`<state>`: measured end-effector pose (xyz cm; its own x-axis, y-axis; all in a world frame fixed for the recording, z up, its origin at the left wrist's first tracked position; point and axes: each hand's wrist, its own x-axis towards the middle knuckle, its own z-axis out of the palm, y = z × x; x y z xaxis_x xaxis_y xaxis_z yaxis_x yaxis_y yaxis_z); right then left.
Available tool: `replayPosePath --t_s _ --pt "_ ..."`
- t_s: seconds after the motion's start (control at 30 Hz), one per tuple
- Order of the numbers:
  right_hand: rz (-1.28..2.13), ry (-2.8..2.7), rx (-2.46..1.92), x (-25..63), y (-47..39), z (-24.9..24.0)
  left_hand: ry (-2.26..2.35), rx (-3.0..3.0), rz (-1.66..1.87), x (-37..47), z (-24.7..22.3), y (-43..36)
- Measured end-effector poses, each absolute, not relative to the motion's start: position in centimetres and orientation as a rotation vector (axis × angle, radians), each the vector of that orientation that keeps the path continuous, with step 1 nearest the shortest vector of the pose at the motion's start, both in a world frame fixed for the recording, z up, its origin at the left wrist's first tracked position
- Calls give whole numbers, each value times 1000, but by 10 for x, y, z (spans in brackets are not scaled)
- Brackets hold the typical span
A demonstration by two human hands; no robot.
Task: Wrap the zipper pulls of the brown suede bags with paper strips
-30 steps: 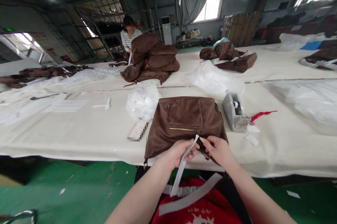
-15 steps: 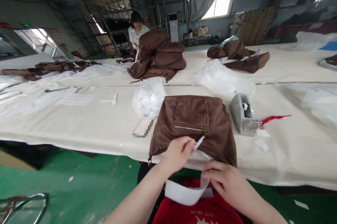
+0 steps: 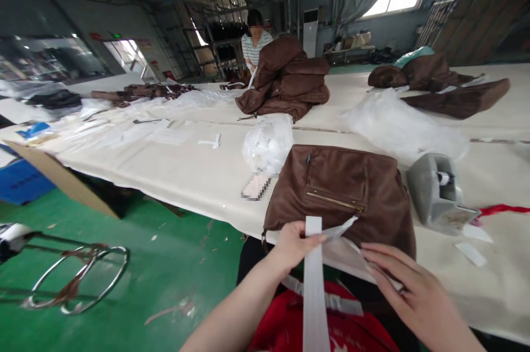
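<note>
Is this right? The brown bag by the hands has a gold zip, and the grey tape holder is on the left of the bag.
Not quite: the head view shows the grey tape holder on the right of the brown bag. The bag does have a gold zip.

Handbag (image 3: 339,175) at near edge of table (image 3: 190,167); tape dispenser (image 3: 433,192) right, plastic bundle (image 3: 268,145) left, bag heap (image 3: 290,79) behind bundle.

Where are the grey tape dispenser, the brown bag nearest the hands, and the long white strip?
Grey tape dispenser (image 3: 425,195), head view: its grey side.
Brown bag (image 3: 337,175), head view: its upper front.
Long white strip (image 3: 314,297), head view: its lower length.
</note>
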<state>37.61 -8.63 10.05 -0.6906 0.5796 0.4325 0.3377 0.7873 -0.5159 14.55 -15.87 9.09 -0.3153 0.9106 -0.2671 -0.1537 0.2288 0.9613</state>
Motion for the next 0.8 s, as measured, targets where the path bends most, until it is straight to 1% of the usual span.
replayPosePath --t_s 0.2,0.37,0.47,0.63,0.8 --pt "507 -2246 -1033 407 -58 99 1744 754 1468 80 96 -172" --pt "498 -2182 -1279 422 -44 86 2065 875 1388 43 91 -178" --pt "485 -2152 -1404 429 -38 76 2131 976 1334 34 87 -176" --pt "569 -2160 -1367 423 -41 66 2109 1008 1195 33 81 -170" --pt "451 -2313 -1172 403 -54 58 2077 940 1146 32 79 -164"
